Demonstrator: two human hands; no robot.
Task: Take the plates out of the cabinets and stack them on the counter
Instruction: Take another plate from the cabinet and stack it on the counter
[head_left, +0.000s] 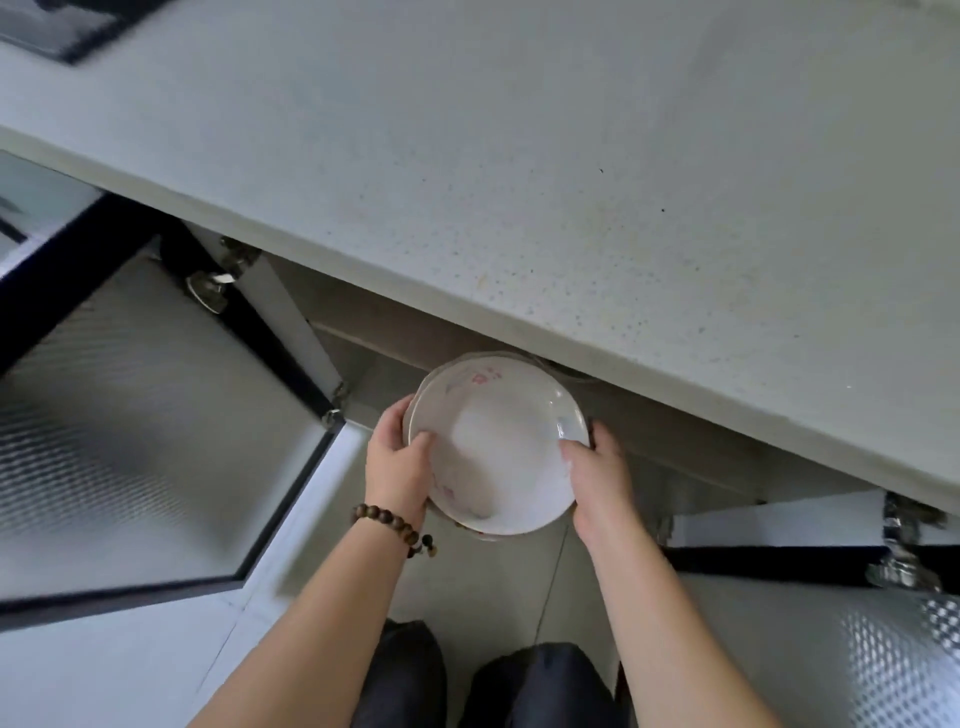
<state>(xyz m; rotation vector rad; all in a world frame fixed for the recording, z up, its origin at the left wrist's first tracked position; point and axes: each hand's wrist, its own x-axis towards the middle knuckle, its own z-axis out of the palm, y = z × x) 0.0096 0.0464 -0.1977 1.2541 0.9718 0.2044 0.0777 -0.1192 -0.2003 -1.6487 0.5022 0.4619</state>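
Observation:
A small stack of white plates (498, 441) with faint pink and blue flower prints is held in front of the open lower cabinet, just below the counter's front edge. My left hand (397, 465), with a brown bead bracelet on the wrist, grips the stack's left rim, thumb on top. On the right rim my right hand (597, 475) grips the same way. The speckled pale counter (571, 171) fills the upper part of the view. The far edge of the stack is partly tucked under the counter's overhang.
A frosted-glass cabinet door with a dark frame (135, 426) stands open at the left. A second open door (831, 623) is at the lower right. A dark-edged object (67, 26) sits on the counter's far left corner. My knees (467, 675) are below, over the tiled floor.

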